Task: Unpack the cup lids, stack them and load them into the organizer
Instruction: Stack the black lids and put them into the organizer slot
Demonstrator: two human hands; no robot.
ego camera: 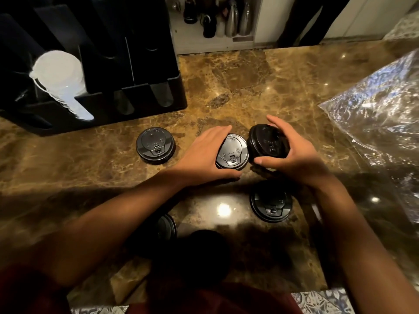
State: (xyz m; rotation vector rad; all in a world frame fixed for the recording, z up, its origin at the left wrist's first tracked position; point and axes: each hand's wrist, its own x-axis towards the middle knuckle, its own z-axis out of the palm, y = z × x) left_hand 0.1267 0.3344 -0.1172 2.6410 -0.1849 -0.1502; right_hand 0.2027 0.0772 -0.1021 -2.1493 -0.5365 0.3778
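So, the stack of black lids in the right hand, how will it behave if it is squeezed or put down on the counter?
The stack of black lids is probably light: the right hand holds it tilted with only fingertips. It looks like thin moulded plastic, so hard squeezing may flex the rims. The marble counter looks glossy, so the stack might slide when pushed, and a tall stack may lean.

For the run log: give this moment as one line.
right hand: holds lid stack, tilted | left hand: on lid on counter | loose lids: left, near | organizer: clear lids only | bag: right
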